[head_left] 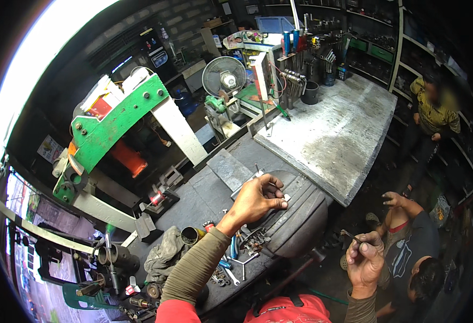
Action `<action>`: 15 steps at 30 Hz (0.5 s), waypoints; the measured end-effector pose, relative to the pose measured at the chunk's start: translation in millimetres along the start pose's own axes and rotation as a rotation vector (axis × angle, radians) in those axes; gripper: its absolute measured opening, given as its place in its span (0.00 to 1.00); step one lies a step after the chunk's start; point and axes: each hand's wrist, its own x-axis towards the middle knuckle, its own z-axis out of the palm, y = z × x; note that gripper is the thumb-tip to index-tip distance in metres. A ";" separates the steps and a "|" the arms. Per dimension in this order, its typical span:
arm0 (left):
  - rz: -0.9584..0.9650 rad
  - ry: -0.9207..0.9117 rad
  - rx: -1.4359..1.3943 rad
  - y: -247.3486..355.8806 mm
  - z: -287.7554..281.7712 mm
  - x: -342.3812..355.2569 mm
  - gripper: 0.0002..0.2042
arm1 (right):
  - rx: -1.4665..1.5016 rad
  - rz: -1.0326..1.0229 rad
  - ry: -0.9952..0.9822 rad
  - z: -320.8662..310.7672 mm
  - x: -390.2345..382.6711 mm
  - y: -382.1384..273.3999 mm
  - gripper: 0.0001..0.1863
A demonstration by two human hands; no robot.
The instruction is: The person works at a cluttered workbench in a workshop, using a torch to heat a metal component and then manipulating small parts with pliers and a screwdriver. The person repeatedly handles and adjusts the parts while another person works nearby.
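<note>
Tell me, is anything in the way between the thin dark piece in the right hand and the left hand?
Nothing visible is. The right hand holds the thin dark piece up in open air; the left hand is above the bench. The rounded dark block between them seems to lie lower, not blocking.

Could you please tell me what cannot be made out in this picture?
Head view:
- White piece at the left hand: too small to identify.
- Thin dark piece: one end hidden by the fingers of the right hand.
- Red cloth: cut off by the lower edge.
</note>
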 end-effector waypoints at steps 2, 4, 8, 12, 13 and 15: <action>-0.015 -0.001 -0.090 -9.4 -12.7 -5.0 0.16 | -0.012 0.007 0.010 -0.7 -1.4 1.8 0.07; -0.038 0.055 -0.212 -22.9 -32.0 -9.7 0.15 | -0.012 0.004 0.022 -4.0 -3.9 2.8 0.07; -0.130 0.498 -0.042 -56.2 -61.4 -9.2 0.08 | -0.037 -0.013 0.096 -15.4 -9.1 3.7 0.06; -0.172 0.388 0.268 -87.0 -53.5 5.9 0.23 | -0.133 0.021 -0.018 -23.8 -5.1 5.8 0.10; -0.143 0.348 0.376 -92.7 -49.3 12.3 0.24 | -0.065 0.001 0.096 -24.0 -2.5 6.4 0.07; 0.040 0.339 0.438 -102.3 -42.3 27.4 0.23 | 0.041 0.035 -0.012 -24.7 3.3 6.2 0.12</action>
